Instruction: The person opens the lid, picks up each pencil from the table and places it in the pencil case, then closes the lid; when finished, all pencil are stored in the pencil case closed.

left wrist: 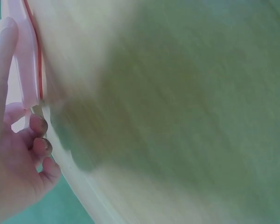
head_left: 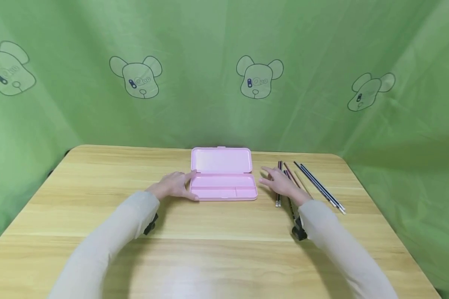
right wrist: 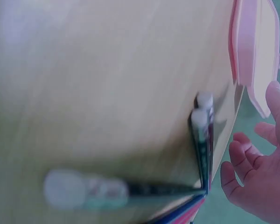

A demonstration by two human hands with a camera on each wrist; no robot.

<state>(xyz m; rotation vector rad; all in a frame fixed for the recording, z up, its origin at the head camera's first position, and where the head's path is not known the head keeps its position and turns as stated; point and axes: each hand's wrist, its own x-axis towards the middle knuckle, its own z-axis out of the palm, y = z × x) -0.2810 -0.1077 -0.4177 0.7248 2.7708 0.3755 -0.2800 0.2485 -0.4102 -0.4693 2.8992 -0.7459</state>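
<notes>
A pink pencil case (head_left: 214, 193) lies on the table with its lid (head_left: 221, 160) folded back; its divided compartments hold nothing. My left hand (head_left: 175, 185) holds the left end of the case, thumb at the front corner and forefinger near the hinge. In the left wrist view the thumb lies along the pink case (left wrist: 29, 60), the other fingers curled below. To the right of the case, my right hand (head_left: 278, 181) hovers with fingers spread and nothing in them. Beneath and beside it lie several pencils (head_left: 278, 198), their white eraser ends towards me.
Further right, dark pencils (head_left: 321, 192) lie slantwise, with a reddish and a tan pencil (head_left: 303, 182) between them and the right hand. The wooden table (head_left: 209, 257) ends at a green curtain (head_left: 198, 112) at the back and sides.
</notes>
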